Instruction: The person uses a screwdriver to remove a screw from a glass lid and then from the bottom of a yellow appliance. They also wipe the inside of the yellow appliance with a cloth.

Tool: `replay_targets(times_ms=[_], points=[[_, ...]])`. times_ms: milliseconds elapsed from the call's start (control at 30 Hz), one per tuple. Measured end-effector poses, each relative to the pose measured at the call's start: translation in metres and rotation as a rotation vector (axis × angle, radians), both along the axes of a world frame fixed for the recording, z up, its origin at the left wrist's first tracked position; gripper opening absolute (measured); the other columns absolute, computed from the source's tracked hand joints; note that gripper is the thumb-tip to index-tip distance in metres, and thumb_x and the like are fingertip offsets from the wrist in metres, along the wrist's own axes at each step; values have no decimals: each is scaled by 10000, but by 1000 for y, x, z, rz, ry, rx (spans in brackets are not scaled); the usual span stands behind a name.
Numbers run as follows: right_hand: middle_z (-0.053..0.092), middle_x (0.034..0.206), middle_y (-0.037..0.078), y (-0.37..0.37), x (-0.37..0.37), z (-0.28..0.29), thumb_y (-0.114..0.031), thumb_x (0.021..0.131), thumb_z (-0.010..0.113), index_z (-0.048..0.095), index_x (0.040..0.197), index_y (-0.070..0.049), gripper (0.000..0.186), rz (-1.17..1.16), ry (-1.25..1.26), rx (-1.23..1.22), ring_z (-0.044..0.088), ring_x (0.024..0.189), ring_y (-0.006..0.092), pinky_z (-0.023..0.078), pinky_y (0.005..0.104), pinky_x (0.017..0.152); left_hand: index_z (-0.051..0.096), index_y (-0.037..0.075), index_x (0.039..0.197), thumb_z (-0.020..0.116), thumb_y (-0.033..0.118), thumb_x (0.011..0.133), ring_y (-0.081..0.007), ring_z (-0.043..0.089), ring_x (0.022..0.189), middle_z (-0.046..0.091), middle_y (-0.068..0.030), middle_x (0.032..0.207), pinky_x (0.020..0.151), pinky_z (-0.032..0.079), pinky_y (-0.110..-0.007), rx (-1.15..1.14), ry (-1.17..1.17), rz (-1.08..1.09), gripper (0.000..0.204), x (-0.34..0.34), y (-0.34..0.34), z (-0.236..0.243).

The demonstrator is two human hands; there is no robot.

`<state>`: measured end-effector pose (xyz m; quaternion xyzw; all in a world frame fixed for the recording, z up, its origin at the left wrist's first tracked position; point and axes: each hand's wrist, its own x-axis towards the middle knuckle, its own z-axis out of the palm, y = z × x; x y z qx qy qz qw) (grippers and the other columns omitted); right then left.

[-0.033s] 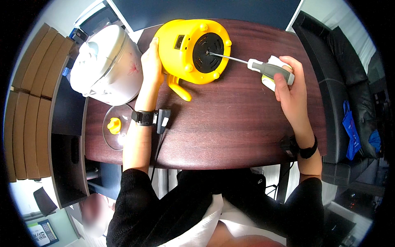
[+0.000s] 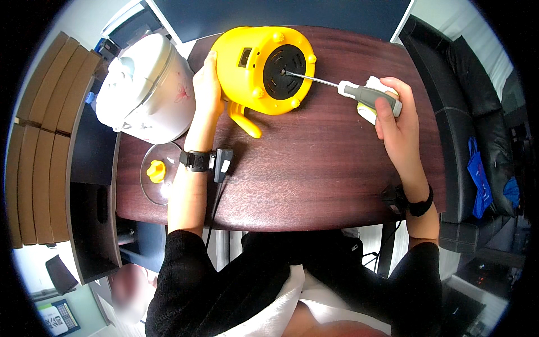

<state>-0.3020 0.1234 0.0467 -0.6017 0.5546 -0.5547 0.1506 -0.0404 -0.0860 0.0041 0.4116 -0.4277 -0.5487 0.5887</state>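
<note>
1. Head view, main part: The yellow pot (image 2: pixel 233 70) lies on its side on the brown counter (image 2: pixel 314 180), near the far edge. Its underside faces right, showing four yellow feet (image 2: pixel 257 92) and a slotted black plate (image 2: pixel 277 81). A dark socket (image 2: pixel 245 57) is set in the side wall. The yellow handle (image 2: pixel 245 123) points toward the person.

2. Head view, left hand: The left hand (image 2: pixel 208 90) has hold of the pot's left side, curved to its wall with the thumb up. The other fingers are mostly hidden.

3. Head view, right hand: The right hand (image 2: pixel 400 112) is closed around the grip of the screwdriver (image 2: pixel 349 90). The shaft points left, with its tip at the middle of the black plate. A white and yellow item (image 2: pixel 366 112) shows behind the grip; whether it is also held cannot be told.

4. Head view, left of the pot: A white rice cooker (image 2: pixel 149 95) stands beside the left forearm. Nearer the person lies a glass lid (image 2: pixel 147 188) with a yellow knob (image 2: pixel 156 171). A black block with a cable (image 2: pixel 223 165) sits just beside the left wrist.

5. Head view, surroundings: Cardboard boxes (image 2: pixel 42 146) are stacked at left; a blue bag (image 2: pixel 479 178) rests on the black sofa (image 2: pixel 452 140) at right.
</note>
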Motion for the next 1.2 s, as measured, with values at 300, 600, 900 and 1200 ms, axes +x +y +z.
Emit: replay_targets(times_ms=[300,600,900,1200], points=[[512,752,-6,5,0,-2,-90,923,549,480,1137,-57,227,117,-157,13,467,578,23,359,169,474,629,-22,1061,541,353,930,-136,624,804,669,-87,946,738,497,-250,-35,-37,-2,407,-3,4,3],[534,812,8,10,-1,-1,-72,916,550,481,1098,-60,195,151,-201,12,474,615,29,378,173,508,634,-19,1048,545,351,928,-137,627,792,672,-87,933,734,500,-250,-21,-21,7,399,-2,3,3],[527,855,5,9,-3,-4,-82,916,562,482,1085,-59,189,106,-139,-4,484,676,36,396,183,570,639,-11,1044,547,354,926,-129,627,786,673,-82,929,728,499,-246,-24,-44,-4,394,-1,3,2],[534,866,6,8,-4,-5,-87,917,562,488,1080,-51,183,102,-99,-12,490,704,38,404,186,585,637,-11,1047,545,357,928,-129,626,783,672,-78,921,726,497,-243,-41,-32,-5,397,-2,4,2]])
